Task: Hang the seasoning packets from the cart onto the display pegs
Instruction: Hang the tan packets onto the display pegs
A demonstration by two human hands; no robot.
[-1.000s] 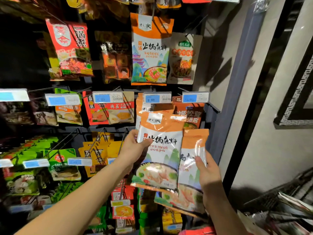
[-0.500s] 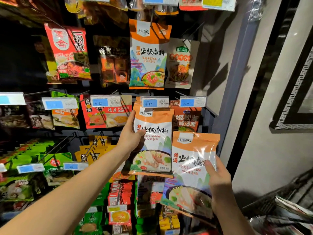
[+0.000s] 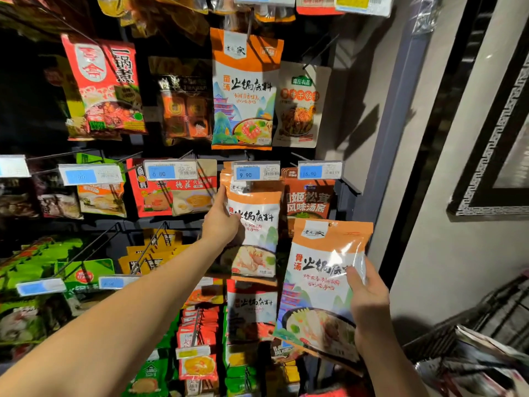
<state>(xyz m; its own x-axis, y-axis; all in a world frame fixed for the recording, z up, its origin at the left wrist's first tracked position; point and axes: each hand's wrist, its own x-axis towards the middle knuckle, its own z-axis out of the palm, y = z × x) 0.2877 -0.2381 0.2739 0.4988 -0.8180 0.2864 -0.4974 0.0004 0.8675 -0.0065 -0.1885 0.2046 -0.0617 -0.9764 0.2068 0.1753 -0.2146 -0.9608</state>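
Your left grip (image 3: 220, 224) pinches the first packet (image 3: 254, 233) up under the 9.90 tag (image 3: 256, 171), your right grip (image 3: 369, 305) clasps the next packet (image 3: 317, 282) upright, top edge below and right of that tag.

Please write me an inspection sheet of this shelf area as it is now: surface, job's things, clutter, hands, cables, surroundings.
Surface: display rack, with rows of pegs full of hanging packets.
Job's things: first packet, orange and white, sits under the 9.90 tag; its top is hidden behind the tag, so whether it is on the peg cannot be told. The second packet, same design, is off the rack.
Clutter: loose wrappers at lower right.
Hands: left hand grips the first packet's left edge; right hand holds the second packet's right side.
Cables: nothing seen.
Surroundings: wall on the right; wire cart at lower right.
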